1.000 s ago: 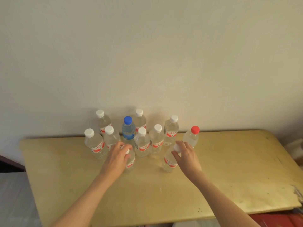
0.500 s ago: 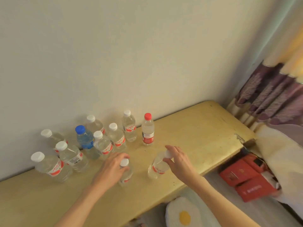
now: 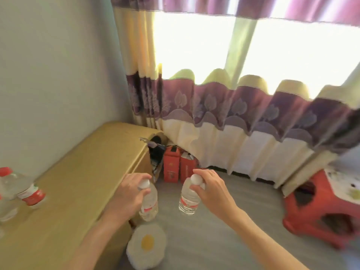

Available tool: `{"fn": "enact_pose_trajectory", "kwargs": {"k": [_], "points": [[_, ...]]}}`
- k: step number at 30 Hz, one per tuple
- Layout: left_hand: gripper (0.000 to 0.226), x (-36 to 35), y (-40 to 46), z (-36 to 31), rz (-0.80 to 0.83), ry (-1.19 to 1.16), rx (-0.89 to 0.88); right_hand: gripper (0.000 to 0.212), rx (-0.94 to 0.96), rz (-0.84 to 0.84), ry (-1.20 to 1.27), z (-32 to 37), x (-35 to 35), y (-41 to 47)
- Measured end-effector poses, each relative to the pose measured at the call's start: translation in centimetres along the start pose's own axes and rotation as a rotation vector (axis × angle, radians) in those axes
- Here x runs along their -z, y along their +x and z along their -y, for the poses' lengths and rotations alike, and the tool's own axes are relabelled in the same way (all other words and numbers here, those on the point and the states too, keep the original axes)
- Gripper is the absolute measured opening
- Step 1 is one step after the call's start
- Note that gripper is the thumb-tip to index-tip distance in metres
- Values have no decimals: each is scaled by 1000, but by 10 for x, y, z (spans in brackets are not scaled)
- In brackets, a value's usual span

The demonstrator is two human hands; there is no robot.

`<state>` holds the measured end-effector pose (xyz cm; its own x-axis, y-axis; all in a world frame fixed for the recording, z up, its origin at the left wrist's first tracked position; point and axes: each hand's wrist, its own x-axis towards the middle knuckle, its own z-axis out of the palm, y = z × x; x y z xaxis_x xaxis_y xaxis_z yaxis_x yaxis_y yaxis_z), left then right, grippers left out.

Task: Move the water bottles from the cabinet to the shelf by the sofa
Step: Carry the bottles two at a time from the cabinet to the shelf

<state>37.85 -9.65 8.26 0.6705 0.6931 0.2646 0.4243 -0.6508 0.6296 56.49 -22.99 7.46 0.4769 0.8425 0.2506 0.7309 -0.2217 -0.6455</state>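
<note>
head view: two water bottles are held in the air, one in each hand, past the near end of the yellow cabinet and above the grey floor. the left hand is curled round the neck of the left bottle, its fingers clamped just under the white cap, and the bottle hangs upright beside the cabinet's edge. the right hand grips the right bottle from above, its fingers closed over the white cap, and this bottle hangs slightly tilted. both bottles are clear with red-and-white labels, and they are near each other but apart.

on the cabinet top, at the far left edge of the frame, a red-capped bottle is seen (blurred, and partly cut off), with parts of other bottles below it. on the floor a fried-egg cushion lies beneath the left bottle. red boxes stand against the cabinet's end, under a purple and cream curtain. a red stool is seen at the right.
</note>
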Motion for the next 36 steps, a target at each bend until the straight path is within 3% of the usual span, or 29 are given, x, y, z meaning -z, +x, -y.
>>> {"fn": "enact_pose_trajectory", "kwargs": {"k": [9, 18, 28, 36], "points": [[33, -173, 24, -222, 375, -221, -334, 43, -488, -399, -85, -123, 188, -165], [32, -356, -3, -449, 734, -348, -738, 42, -881, -795, -217, -229, 328, -335], [31, -535, -99, -705, 1126, -431, -1092, 41, -1226, -1130, -356, -306, 483, -514], [33, -644, -215, -861, 1230, -395, -1235, 36, -1389, -1258, -412, -372, 585, -658]]}}
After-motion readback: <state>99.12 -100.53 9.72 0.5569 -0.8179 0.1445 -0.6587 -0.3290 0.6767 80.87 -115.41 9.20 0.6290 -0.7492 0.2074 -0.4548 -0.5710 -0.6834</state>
